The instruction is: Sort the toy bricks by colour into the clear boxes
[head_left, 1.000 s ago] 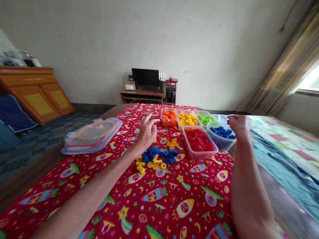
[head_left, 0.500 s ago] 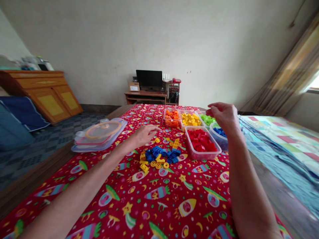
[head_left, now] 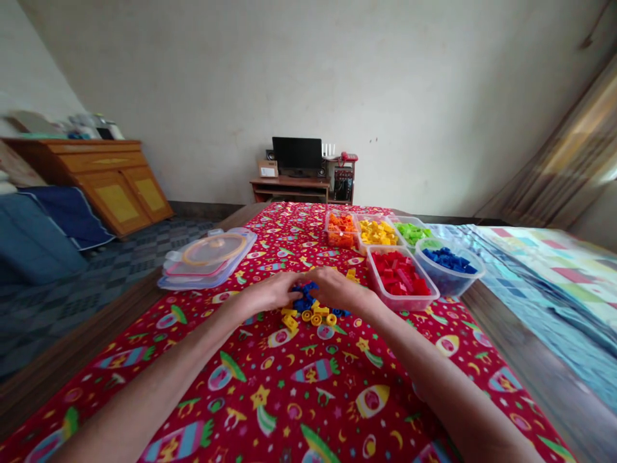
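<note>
A loose pile of blue toy bricks (head_left: 304,297) and yellow toy bricks (head_left: 289,319) lies on the red patterned tablecloth (head_left: 308,399). My left hand (head_left: 277,289) reaches into the pile from the left, with its fingers bent around blue bricks. From the right, my right hand (head_left: 332,287) curls down over the same blue bricks, its fingertips partly hidden behind the pile and the hand itself. The two hands almost meet at the far side of the pile. Round yellow pieces (head_left: 316,319) lie along its near edge.
Right of the pile stand clear tubs: red bricks (head_left: 400,273), blue bricks (head_left: 448,260), orange bricks (head_left: 341,230), yellow bricks (head_left: 378,233) and green bricks (head_left: 411,233). Stacked lids (head_left: 209,257) lie at the left. Beyond the table is a desk with a monitor (head_left: 297,153).
My right hand has come down from above the blue tub to the pile. My left hand has moved nearer, from beyond the pile onto its blue bricks.
</note>
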The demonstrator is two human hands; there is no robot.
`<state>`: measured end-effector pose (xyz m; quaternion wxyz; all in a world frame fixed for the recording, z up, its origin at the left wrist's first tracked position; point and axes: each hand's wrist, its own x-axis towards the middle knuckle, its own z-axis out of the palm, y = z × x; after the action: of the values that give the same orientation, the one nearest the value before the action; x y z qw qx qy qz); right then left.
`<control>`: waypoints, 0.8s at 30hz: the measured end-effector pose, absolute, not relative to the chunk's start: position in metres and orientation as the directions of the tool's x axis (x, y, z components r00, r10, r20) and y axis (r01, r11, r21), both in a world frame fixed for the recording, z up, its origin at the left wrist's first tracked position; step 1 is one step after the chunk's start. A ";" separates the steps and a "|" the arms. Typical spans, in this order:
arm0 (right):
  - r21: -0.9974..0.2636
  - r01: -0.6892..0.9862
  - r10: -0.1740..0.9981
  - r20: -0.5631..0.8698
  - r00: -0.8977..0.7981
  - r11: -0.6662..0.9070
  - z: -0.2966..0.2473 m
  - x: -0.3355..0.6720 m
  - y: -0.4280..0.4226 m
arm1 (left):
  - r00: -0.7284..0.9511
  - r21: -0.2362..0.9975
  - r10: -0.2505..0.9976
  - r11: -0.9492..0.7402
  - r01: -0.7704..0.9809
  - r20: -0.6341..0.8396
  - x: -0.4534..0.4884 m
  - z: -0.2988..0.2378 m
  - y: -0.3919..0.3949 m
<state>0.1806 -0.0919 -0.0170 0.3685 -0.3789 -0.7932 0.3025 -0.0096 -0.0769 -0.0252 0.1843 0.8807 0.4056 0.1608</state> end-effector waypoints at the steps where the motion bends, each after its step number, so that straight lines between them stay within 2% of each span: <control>1: -0.718 0.411 0.801 0.347 -0.487 0.561 -0.023 0.180 -0.091 | 0.606 0.436 0.780 -0.605 0.666 0.158 -0.010 -0.029 -0.073; 3: -0.582 0.490 0.739 0.331 -0.586 0.649 -0.032 0.181 -0.087 | 0.581 0.390 0.791 -0.605 0.694 0.191 -0.013 -0.038 -0.067; 5: -0.490 0.541 0.721 0.336 -0.606 0.684 -0.036 0.185 -0.084 | 0.579 0.373 0.794 -0.603 0.705 0.188 -0.015 -0.045 -0.061; 8: -0.385 0.639 0.746 0.325 -0.582 0.666 -0.035 0.190 -0.081 | 0.572 0.402 0.804 -0.583 0.706 0.162 -0.016 -0.046 -0.059; 10: -0.313 0.705 0.772 0.268 -0.577 0.636 -0.031 0.192 -0.081 | 0.550 0.416 0.822 -0.557 0.719 0.149 -0.015 -0.041 -0.060; 12: -0.278 0.727 0.779 0.212 -0.590 0.627 -0.023 0.193 -0.081 | 0.521 0.426 0.842 -0.525 0.737 0.137 -0.014 -0.033 -0.063; 15: -0.305 0.718 0.779 0.187 -0.599 0.626 -0.009 0.198 -0.081 | 0.488 0.455 0.862 -0.492 0.742 0.135 -0.012 -0.022 -0.066; 17: -0.288 0.765 0.817 0.205 -0.539 0.577 -0.001 0.204 -0.081 | 0.467 0.468 0.870 -0.482 0.741 0.156 -0.012 -0.019 -0.065; 20: -0.160 0.890 0.890 0.247 -0.383 0.427 0.002 0.214 -0.081 | 0.447 0.431 0.861 -0.508 0.745 0.242 -0.013 -0.023 -0.061; 22: -0.072 0.938 0.925 0.205 -0.319 0.339 -0.001 0.219 -0.082 | 0.450 0.385 0.840 -0.540 0.748 0.304 -0.012 -0.031 -0.056; 24: -0.022 0.948 0.943 0.115 -0.312 0.317 -0.006 0.221 -0.080 | 0.463 0.356 0.817 -0.569 0.741 0.343 -0.009 -0.039 -0.050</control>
<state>0.2208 -0.0804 -0.0062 0.0532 -0.5839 -0.8097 -0.0246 -0.0095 -0.0503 -0.0389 0.0781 0.8517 0.4575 0.2433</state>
